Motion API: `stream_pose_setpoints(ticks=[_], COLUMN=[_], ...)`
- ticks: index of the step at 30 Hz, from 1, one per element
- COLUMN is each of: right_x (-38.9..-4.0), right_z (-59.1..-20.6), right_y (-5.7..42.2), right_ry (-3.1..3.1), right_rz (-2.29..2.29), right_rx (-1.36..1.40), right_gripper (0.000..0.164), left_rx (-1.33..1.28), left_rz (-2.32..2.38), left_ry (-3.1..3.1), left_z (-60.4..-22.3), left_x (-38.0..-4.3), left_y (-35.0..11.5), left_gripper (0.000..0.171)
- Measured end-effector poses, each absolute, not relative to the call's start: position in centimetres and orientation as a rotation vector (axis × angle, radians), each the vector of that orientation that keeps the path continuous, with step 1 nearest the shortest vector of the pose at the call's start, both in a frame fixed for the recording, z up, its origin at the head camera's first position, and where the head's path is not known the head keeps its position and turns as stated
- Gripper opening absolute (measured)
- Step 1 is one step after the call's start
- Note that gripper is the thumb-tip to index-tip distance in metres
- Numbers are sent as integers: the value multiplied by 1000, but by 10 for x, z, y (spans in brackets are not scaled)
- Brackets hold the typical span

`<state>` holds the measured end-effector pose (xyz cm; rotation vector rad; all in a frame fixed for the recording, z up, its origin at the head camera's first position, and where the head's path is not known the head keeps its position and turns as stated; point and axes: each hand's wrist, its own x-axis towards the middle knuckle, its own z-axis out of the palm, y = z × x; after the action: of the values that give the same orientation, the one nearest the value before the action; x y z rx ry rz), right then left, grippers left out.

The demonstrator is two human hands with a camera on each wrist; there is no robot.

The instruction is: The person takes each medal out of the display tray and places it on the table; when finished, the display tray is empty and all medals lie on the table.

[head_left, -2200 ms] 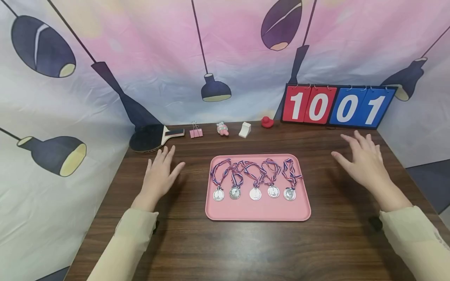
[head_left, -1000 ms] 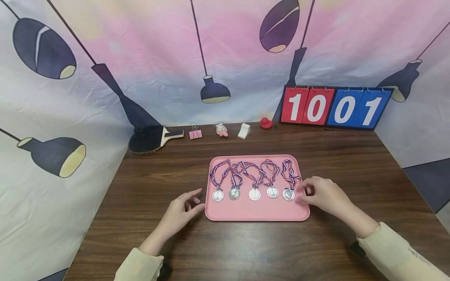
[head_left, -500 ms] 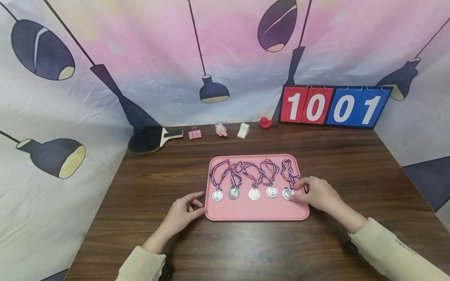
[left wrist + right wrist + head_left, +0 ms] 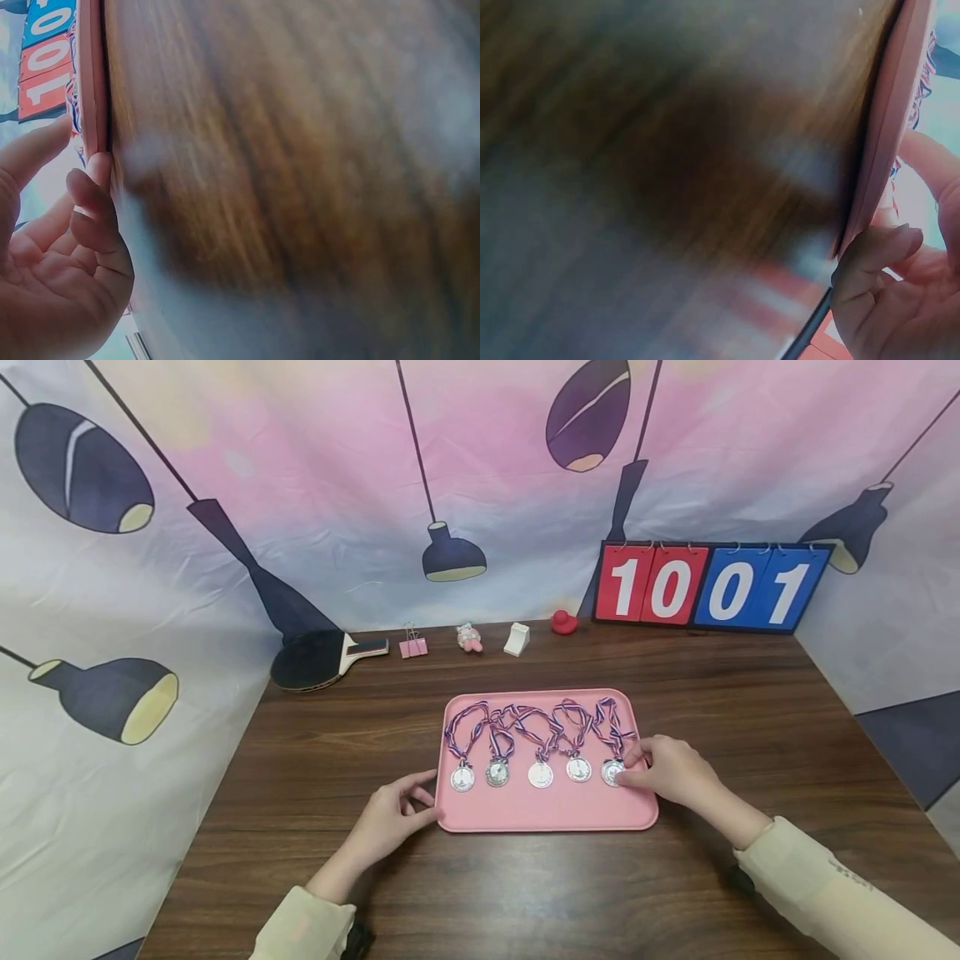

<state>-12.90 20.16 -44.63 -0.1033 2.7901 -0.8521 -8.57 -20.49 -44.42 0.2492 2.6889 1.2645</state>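
Note:
A pink tray (image 4: 547, 818) lies on the table with several silver medals in a row, each on a striped red, white and blue ribbon. My left hand (image 4: 386, 818) holds the tray's left edge, thumb at the rim and index finger against the side, other fingers curled, as the left wrist view shows. Reaching over the right rim, my right hand (image 4: 678, 770) has its thumb and index finger at the rightmost medal (image 4: 609, 771), pinching its right side. The thumb covers part of that medal; in the right wrist view the tray's side hides it.
Along the back stand a table tennis bat (image 4: 307, 662), a pink binder clip (image 4: 413, 647), a small pink-and-white figurine (image 4: 469, 638), a white block (image 4: 517, 639), a red rubber duck (image 4: 564, 622) and a flip scoreboard (image 4: 708, 587). A printed cloth (image 4: 337, 460) hangs behind.
From raised and apart, both hands have come down to the tray's sides. The left has met the left edge; the right has reached over the rim onto the rightmost medal. The tray stays put.

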Motion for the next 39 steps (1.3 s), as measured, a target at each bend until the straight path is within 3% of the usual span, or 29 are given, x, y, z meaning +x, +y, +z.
stream_pose_setpoints(ticks=[14,25,39], right_x=[-129,-132,-143], right_z=[-442,-434,-396], right_y=[207,222,247], right_ry=[2782,2647,2644], right_rz=[-976,-1152,-1261], right_rx=[-195,-153,-48], right_gripper=[25,33,47], left_rx=[296,327,322], left_rz=[1242,1226,1191], left_ry=[2718,2730,2739], left_z=[-444,-445,-442], left_x=[-86,-86,-86], left_y=[-204,-205,-204], left_gripper=[49,49,50])
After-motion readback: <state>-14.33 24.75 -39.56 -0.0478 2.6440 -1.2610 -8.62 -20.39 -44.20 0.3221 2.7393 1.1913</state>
